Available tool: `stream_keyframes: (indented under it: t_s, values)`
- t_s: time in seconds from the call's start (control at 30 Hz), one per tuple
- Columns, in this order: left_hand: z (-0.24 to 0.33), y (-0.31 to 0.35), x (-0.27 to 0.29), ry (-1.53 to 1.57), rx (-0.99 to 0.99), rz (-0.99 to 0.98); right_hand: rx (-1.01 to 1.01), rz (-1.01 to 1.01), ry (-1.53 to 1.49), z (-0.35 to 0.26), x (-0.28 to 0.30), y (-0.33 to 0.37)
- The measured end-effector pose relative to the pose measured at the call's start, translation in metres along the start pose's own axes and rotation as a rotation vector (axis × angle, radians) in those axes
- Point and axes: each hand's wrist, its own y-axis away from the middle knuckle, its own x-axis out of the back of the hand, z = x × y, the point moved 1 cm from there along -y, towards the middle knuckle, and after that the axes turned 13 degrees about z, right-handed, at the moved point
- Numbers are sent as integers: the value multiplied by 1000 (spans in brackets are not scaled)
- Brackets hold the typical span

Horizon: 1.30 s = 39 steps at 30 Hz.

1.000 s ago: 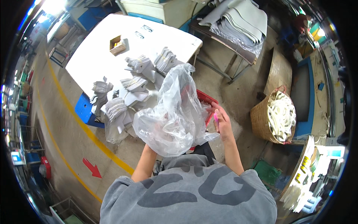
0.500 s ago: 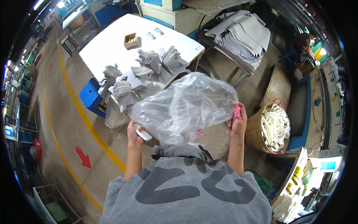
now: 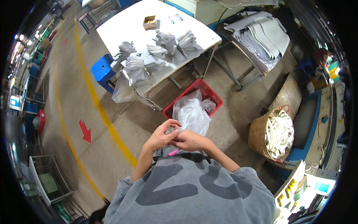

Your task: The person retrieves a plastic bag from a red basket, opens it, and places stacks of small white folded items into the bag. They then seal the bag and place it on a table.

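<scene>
Head view: clear plastic point(image 3: 194, 115) lies bunched in the red crate point(image 3: 213, 92), spilling over its near rim; I no longer see it stretched between hands, which lets them meet. Short of the crate, the right hand point(image 3: 190, 141) grips a pink tool point(image 3: 173, 152); the left hand point(image 3: 163, 136) curls against the right (contents hidden, I can't tell).

A faded grey short-sleeved shirt point(image 3: 195, 205) bears large darker markings point(image 3: 168, 195).

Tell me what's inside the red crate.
Crumpled clear plastic shows inside the red crate. It covers most of the bottom, so anything beneath it can't be seen.
</scene>
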Motion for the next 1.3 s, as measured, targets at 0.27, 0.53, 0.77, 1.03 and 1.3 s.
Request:
stream_keyframes:
  t_s: [0.27,0.53,0.77,1.03,1.3]
  values:
    - [-43,60,105,476,312,530,-209,146,91,15,-13,-39]
    - [-67,85,198,1397,427,882,122,179,160,-76,-96,-157]
    - [-83,125,310,1607,360,976,547,-178,362,-150,-219,-228]
    - [-93,172,355,1656,218,1054,654,-313,300,-179,-268,-290]
    - [-116,175,403,1679,193,994,644,-545,249,-186,-308,-380]
